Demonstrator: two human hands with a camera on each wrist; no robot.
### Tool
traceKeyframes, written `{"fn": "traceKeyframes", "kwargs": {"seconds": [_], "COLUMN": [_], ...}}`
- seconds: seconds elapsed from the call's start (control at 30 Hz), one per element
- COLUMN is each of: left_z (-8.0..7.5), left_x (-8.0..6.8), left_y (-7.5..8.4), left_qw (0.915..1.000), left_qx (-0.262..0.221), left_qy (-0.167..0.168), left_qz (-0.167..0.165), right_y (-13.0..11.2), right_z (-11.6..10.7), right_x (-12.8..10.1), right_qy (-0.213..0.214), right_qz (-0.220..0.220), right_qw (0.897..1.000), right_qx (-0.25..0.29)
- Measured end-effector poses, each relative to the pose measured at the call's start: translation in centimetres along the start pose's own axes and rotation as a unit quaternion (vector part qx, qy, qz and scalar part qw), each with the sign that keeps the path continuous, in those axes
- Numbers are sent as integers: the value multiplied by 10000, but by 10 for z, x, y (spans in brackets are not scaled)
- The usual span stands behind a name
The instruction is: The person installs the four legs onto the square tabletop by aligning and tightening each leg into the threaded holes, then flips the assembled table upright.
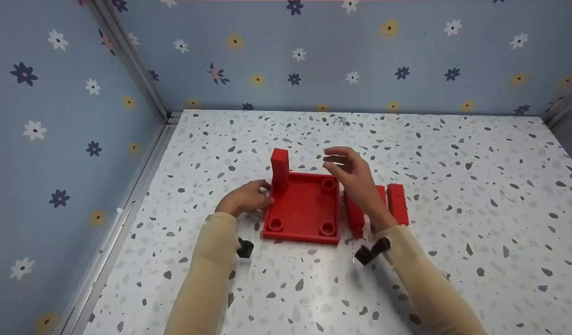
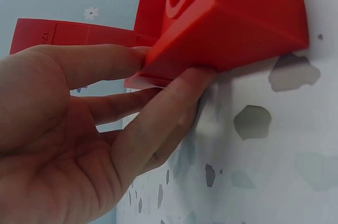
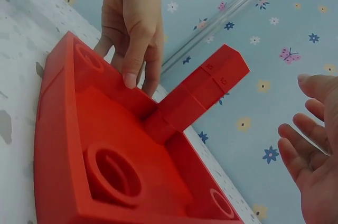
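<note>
We see the red tray [image 1: 304, 209] flat on the speckled tabletop [image 1: 476, 260], between the two hands. Left hand [image 1: 246, 197] is at the tray's left wall, grasping it: thumb over the rim, fingers along the outside (right wrist view shows this best). Right hand [image 1: 353, 174] is released, fingers loosely bent, raised near the tray's far right corner and apart from it; so from that hand the tray lies to the left and below. We log one red post [image 1: 280, 170] upright in the tray's far left corner, just ahead of the left hand, and a round socket in each of the other three corners. Right of the tray we count three loose red pieces: the nearest piece [image 1: 355, 216] just beside the right wall, a middle piece [image 1: 381, 191] partly hidden by the right hand and wrist, and an outer piece [image 1: 398, 204] past the forearm.
</note>
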State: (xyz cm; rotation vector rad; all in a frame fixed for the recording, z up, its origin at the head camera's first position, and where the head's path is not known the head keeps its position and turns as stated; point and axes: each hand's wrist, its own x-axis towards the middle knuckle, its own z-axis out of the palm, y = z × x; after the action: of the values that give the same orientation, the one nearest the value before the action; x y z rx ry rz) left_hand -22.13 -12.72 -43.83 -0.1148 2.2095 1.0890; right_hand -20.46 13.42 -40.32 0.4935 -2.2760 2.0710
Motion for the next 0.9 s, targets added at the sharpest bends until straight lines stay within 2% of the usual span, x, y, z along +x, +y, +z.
{"fn": "traceKeyframes", "kwargs": {"seconds": [0.13,0.47,0.63,0.7,0.9], "left_z": [-1,-1,-1,-1,0], "left_x": [-1,-1,0,0,0], "left_y": [0,1,0,-1,-1], "left_qw": [10000,10000,10000,10000,10000], "left_qx": [-32,18,-17,-30,-74], "left_qy": [-4,20,-5,-12,-4], "left_qz": [9,35,72,49,61], "right_y": [0,-4,15,24,26], "right_z": [-9,-30,-49,-56,-69], "right_x": [-1,-3,-1,-2,-7], "right_qy": [126,251,198,173,84], "right_qz": [13,60,36,126,519], "right_qw": [9998,9994,9993,9988,9961], "right_qx": [-179,-221,-318,-444,-714]}}
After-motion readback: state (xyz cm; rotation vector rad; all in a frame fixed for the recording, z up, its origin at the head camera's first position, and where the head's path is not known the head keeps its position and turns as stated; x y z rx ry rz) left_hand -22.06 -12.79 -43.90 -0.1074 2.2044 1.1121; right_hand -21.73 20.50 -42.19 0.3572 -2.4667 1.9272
